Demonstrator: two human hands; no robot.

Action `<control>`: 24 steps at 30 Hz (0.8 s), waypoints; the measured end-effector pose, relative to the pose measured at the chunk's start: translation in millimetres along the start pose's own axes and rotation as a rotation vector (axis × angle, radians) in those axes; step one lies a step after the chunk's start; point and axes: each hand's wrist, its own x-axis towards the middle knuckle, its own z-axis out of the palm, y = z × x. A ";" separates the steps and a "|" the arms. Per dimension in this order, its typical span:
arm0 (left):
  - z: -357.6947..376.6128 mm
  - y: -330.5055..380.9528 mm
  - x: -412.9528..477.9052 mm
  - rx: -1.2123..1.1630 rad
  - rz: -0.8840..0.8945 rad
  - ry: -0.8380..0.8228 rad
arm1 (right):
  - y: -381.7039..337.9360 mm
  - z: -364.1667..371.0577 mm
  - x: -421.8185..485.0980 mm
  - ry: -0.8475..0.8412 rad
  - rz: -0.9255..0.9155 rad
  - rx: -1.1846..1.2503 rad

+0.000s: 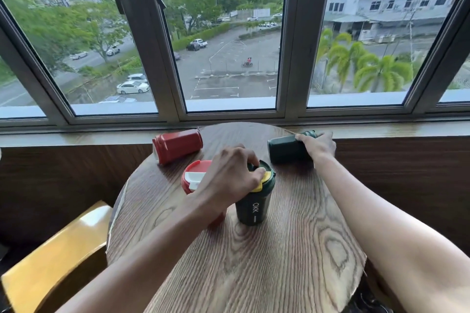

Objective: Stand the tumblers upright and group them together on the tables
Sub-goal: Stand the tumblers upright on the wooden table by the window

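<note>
On the round wooden table (254,262) an upright dark green tumbler (253,207) with a yellow lid tab stands at the centre; my left hand (231,175) grips its lid from above. Touching it on the left is an upright red tumbler (194,176) with a white lid tab, partly hidden by my left wrist. A second red tumbler (178,145) lies on its side at the far left. At the far right a second dark green tumbler (286,149) lies on its side, and my right hand (318,144) is closed over its far end.
A wooden window sill (76,134) and a wide window run along the table's far edge. A yellow chair seat (50,262) sits at the lower left, below table height. The table's near half holds only my forearms.
</note>
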 end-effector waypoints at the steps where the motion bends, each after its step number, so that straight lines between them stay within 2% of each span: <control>1: -0.1 -0.1 0.0 0.002 0.002 0.001 | 1.2 -0.6 0.0 -0.007 -0.001 0.017; 5: -0.7 -1.1 -1.4 -0.001 -0.001 -0.008 | 3.7 -1.9 -3.6 -0.036 -0.080 0.036; 11: -1.2 -2.0 -2.7 -0.021 -0.011 -0.007 | -5.1 6.0 -15.8 -0.159 -0.415 -0.011; 17: -3.5 -2.8 -4.5 -0.030 -0.007 -0.024 | -18.9 22.0 -32.2 -0.244 -0.676 -0.175; 24: -8.8 -6.0 -9.9 -0.073 0.005 -0.053 | -35.8 41.0 -42.7 -0.328 -0.694 -0.367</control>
